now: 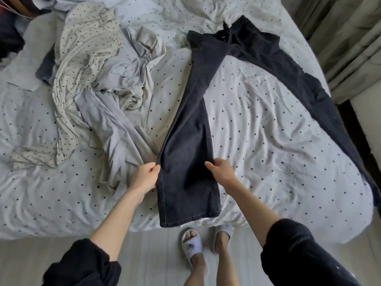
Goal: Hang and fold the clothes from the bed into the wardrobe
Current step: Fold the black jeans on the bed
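Note:
Dark jeans [191, 124] lie spread on the bed [268, 120], waist at the far side and legs apart in a V. One leg runs toward me and its hem hangs over the bed's front edge. My left hand [144, 176] pinches that leg's left edge. My right hand [221, 171] grips its right edge, lifting the fabric a little. The other leg trails along the bed's right edge. A crumpled pile of clothes, a cream dotted garment [86, 50] and a pale grey one [123, 69], sits at the left.
The bed has a white sheet with dark dots and fills most of the view. Curtains [350, 38] hang at the right. My feet in pale slippers [193, 244] stand on a light floor by the bed's front edge. No wardrobe is in view.

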Motion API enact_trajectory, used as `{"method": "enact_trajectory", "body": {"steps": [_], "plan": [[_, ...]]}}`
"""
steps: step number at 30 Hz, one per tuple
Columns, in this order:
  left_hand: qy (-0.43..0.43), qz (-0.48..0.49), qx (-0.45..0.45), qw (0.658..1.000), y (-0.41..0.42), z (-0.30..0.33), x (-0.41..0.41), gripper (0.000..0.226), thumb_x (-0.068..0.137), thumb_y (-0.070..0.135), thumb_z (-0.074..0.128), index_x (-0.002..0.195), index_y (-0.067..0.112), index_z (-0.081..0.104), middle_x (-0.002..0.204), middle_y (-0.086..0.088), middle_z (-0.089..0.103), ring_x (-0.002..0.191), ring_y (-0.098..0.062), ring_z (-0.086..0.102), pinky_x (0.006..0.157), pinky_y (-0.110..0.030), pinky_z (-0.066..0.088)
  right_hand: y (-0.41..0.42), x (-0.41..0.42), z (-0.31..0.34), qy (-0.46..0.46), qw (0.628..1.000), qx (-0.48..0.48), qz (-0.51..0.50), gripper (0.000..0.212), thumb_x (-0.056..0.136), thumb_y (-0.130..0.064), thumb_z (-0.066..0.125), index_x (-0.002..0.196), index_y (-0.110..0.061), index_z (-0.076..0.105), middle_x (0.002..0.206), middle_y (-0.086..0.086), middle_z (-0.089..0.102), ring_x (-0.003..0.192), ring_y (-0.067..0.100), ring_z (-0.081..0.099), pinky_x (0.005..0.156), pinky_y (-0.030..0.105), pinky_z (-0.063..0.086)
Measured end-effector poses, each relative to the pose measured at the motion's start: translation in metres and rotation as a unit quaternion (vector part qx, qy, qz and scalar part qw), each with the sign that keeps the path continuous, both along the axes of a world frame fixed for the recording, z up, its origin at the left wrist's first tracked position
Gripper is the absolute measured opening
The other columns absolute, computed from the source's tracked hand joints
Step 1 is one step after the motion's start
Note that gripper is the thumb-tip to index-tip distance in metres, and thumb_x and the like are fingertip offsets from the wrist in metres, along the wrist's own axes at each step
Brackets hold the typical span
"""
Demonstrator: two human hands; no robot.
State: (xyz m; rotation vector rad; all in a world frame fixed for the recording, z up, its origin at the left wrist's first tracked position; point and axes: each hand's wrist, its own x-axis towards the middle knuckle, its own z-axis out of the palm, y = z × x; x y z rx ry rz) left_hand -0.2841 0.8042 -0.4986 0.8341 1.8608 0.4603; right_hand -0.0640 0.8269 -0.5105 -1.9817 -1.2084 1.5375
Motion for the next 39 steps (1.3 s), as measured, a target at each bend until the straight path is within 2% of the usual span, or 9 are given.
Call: {"method": "enact_trajectory", "body": {"steps": [3,7,12,17,22,25,29,33,39], "plan": [[-0.022,-0.012,-0.013,1.000,-0.008,0.013,0.010,0.026,0.100,0.022,0.038,0.082,0.009,0.050,0.079,-0.010,0.056,0.074,-0.021,0.055,0.066,-0.032,0.053,-0.013,0.020,0.021,-0.045,0.997,0.046,-0.041,0.042,0.092,-0.024,0.056,0.060,-0.016,0.030,0.055,-0.002,0.031,0.053,0.013,0.031,0.054,0.030,0.026],[-0.103,-0.019,-0.024,0.994,-0.020,0.035,0.043,0.020,0.101,0.016,0.038,0.093,0.006,0.053,0.085,-0.013,0.059,0.070,-0.021,0.059,0.051,-0.024,0.053,-0.032,0.059,0.067,-0.094,0.991,0.089,-0.026,0.042,0.094,-0.021,0.053,0.061,-0.016,0.026,0.056,-0.002,0.028,0.051,0.013,0.026,0.050,0.029,0.021],[-0.139,-0.018,-0.022,0.990,-0.024,0.055,0.074,0.024,0.098,0.014,0.040,0.085,0.008,0.058,0.078,-0.011,0.061,0.062,-0.022,0.060,0.046,-0.024,0.049,-0.047,0.097,0.104,-0.068,0.987,0.119,-0.079,0.043,0.090,-0.019,0.055,0.060,-0.016,0.025,0.056,-0.002,0.024,0.052,0.012,0.023,0.049,0.025,0.019],[-0.073,-0.058,-0.047,0.995,-0.033,0.041,0.082,0.026,0.097,0.021,0.038,0.081,0.011,0.056,0.082,-0.012,0.062,0.077,-0.028,0.063,0.071,-0.041,0.057,-0.073,0.114,0.084,-0.065,0.996,0.006,-0.060,0.034,0.091,-0.026,0.055,0.063,-0.013,0.038,0.061,0.003,0.037,0.061,0.018,0.040,0.062,0.030,0.033],[-0.043,-0.063,0.019,0.997,-0.050,0.024,0.083,0.031,0.099,0.028,0.032,0.086,0.004,0.046,0.083,-0.009,0.048,0.079,-0.021,0.050,0.087,-0.051,0.048,-0.085,0.106,0.084,-0.066,0.987,0.116,-0.086,0.039,0.092,-0.024,0.053,0.061,-0.015,0.031,0.055,-0.001,0.030,0.054,0.013,0.028,0.054,0.029,0.023],[-0.046,-0.060,0.027,0.997,-0.056,0.028,0.093,0.031,0.101,0.028,0.032,0.088,0.004,0.046,0.083,-0.005,0.047,0.082,-0.019,0.049,0.083,-0.042,0.046,-0.091,0.112,0.079,-0.082,0.988,0.103,-0.078,0.039,0.094,-0.025,0.051,0.061,-0.011,0.037,0.055,0.000,0.034,0.054,0.015,0.032,0.054,0.030,0.024],[-0.011,-0.107,-0.027,0.994,-0.063,0.011,0.100,0.017,0.097,0.028,0.048,0.104,0.013,0.048,0.097,0.003,0.056,0.092,-0.015,0.053,0.083,-0.032,0.042,-0.103,0.118,0.043,-0.141,0.990,-0.002,0.003,0.033,0.098,-0.028,0.046,0.090,0.001,0.060,0.084,0.014,0.064,0.083,0.029,0.059,0.069,0.034,0.040],[0.035,-0.098,-0.123,0.987,-0.070,-0.011,0.103,0.040,0.091,0.011,0.051,0.129,0.010,0.040,0.125,-0.009,0.056,0.110,-0.029,0.055,0.097,-0.041,0.046,-0.108,0.122,0.021,-0.119,0.988,-0.070,0.067,0.028,0.097,-0.023,0.049,0.120,-0.009,0.056,0.111,0.012,0.065,0.094,0.024,0.060,0.073,0.025,0.040],[0.068,-0.094,0.007,0.993,-0.042,0.008,0.167,0.042,0.095,0.005,0.044,0.136,0.010,0.040,0.137,-0.010,0.046,0.119,-0.025,0.050,0.100,-0.034,0.040,-0.091,0.186,0.019,-0.117,0.992,-0.045,-0.002,0.033,0.096,-0.019,0.050,0.127,-0.011,0.052,0.123,0.014,0.060,0.110,0.026,0.058,0.083,0.032,0.047]]}}
